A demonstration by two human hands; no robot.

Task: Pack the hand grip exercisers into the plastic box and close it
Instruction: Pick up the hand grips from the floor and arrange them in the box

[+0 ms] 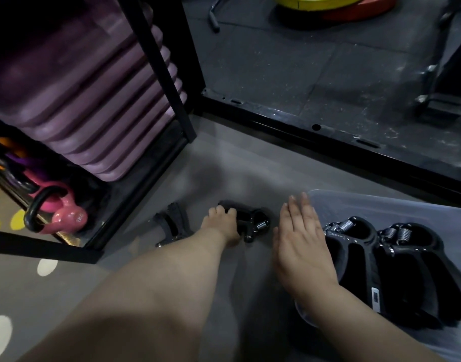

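A grip exerciser [246, 222] on the floor [232, 168] is clasped by the left hand [222, 222]; the plastic box [380, 207] lies rightward, beside the open, flat right hand [299, 244].

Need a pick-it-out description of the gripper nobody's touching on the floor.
Start at the black rack on the left, with a pink kettlebell at its base. On the grey floor just right of it lies a black hand grip exerciser. It alone is unheld and outside the plastic box.
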